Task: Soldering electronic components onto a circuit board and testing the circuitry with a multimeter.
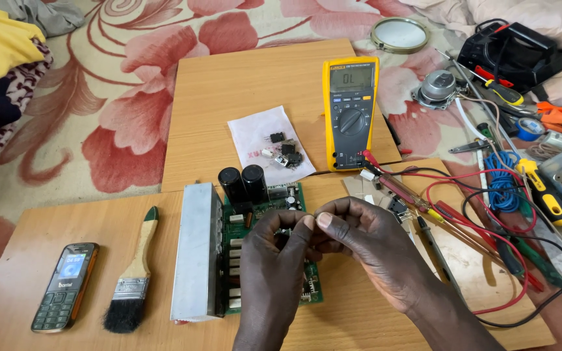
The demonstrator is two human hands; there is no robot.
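Light: bright, even daylight
Shadows: soft, faint
Glare: sheen on metal block
Focus: sharp, edges slightly bowed

Yellow multimeter; green circuit board; pink-red floral mat; blue cable coil; black-bristled brush.

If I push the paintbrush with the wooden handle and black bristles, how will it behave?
The wooden-handled paintbrush with black bristles lies flat on the wooden board, so it would probably slide, not roll; its handle looks flattish. It likely feels light and stiff, though the splayed bristles should bend easily. It lies apart from the dark keypad phone, so a gentle push probably disturbs nothing.
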